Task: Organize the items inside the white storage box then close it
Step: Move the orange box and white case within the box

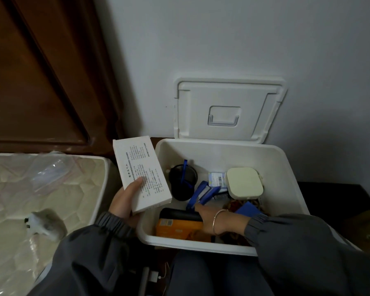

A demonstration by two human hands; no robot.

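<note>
Head: stapler (203,192) just beside right fingers (199,208)

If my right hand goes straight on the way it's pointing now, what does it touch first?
Most likely the blue stapler, just ahead of the right hand. Depth is unclear, so it might instead land on the black case below it.

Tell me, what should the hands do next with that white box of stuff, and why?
Probably the right hand should shift the blue stapler aside, clearing a flat spot. The left hand holds a flat white printed carton at the rim of the white plastic storage box, whose floor looks crowded, and the white lid stands open.
</note>
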